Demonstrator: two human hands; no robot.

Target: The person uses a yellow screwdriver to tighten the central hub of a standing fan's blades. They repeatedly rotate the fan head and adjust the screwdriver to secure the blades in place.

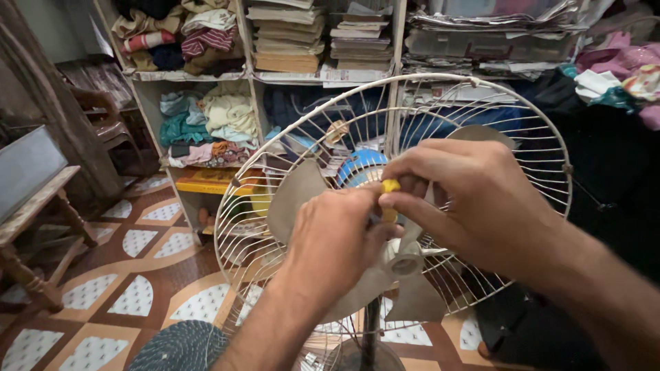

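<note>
Behind everything, a shelf (247,75) is holding folded clothes (206,117) and stacked books (289,34). In front of it, a wire fan guard (536,137) is ringing grey blades (295,199). My right hand (474,199) and left hand (337,240) are meeting at the guard's centre, fingers of both pinching a small yellow piece (390,187).

The left hand (337,240) and right hand (474,199) cover the fan's hub and most of the small yellow piece (390,187) pinched between them, so its shape cannot be told. The fan stand (370,330) runs off the bottom edge. The round blue mat (182,347) is cut off below. The shelf (206,74) tops are cropped above.
</note>
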